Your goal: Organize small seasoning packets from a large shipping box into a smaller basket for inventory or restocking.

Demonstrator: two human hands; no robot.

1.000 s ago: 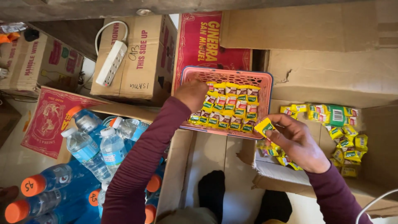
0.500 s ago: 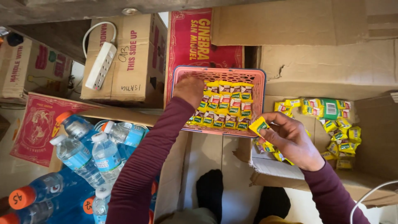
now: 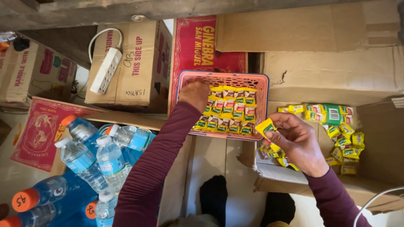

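Since a second ago: right hand point(image 3: 299, 143) lifted from box point(image 3: 357, 185) toward basket point(image 3: 223, 78), another row there underway. Left hand point(image 3: 194, 95) in basket, fingers curled on sachet rows point(image 3: 229, 113), grip unclear. Right grip pinched shut on one yellow sachet point(image 3: 265, 126), just beside basket's rim.

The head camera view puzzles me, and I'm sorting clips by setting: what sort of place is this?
Probably a small shop's stockroom or storage corner. Cardboard cartons stand stacked around, bottled water lies in bulk, and the right hand holds a yellow sachet beside a pink basket of packed sachets.
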